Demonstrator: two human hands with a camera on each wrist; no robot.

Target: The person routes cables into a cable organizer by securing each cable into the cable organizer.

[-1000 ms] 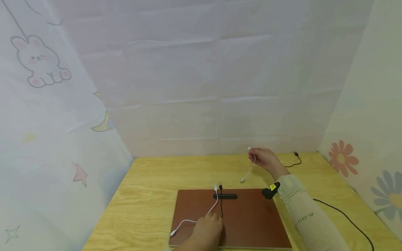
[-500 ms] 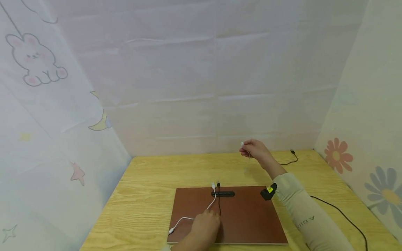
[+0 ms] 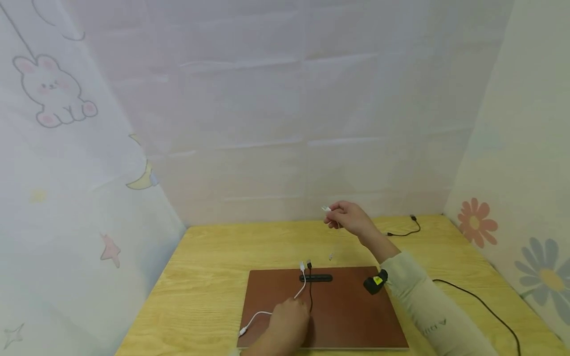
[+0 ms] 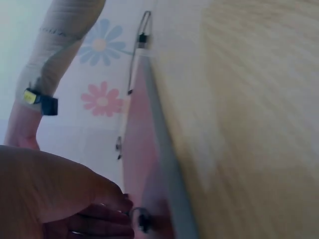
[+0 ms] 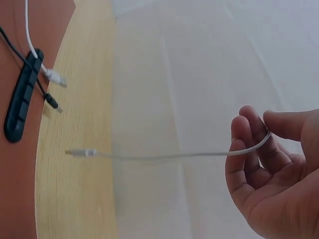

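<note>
My right hand [image 3: 354,220] [image 5: 279,169] pinches one end of a short white cable [image 5: 174,156] above the table's back part; its other connector [image 5: 82,152] hangs free. On the brown board [image 3: 352,311] lies a black cable holder [image 3: 321,278] [image 5: 22,99]. A white cable [image 3: 256,316] and a black cable [image 3: 310,291] cross the holder's left part, their plugs past the board's back edge. My left hand [image 3: 287,321] [image 4: 65,199] rests low on the board over these cables, fingers bent; whether it grips one is hidden.
A short black cable [image 3: 407,234] lies at the table's back right. A longer black cable [image 3: 481,301] runs along the right side of the wooden table [image 3: 200,277]. Printed cloth walls stand at the back and both sides.
My right hand has moved left with the white cable, whose free end swings below it. The left hand has stayed at about the same place on the board.
</note>
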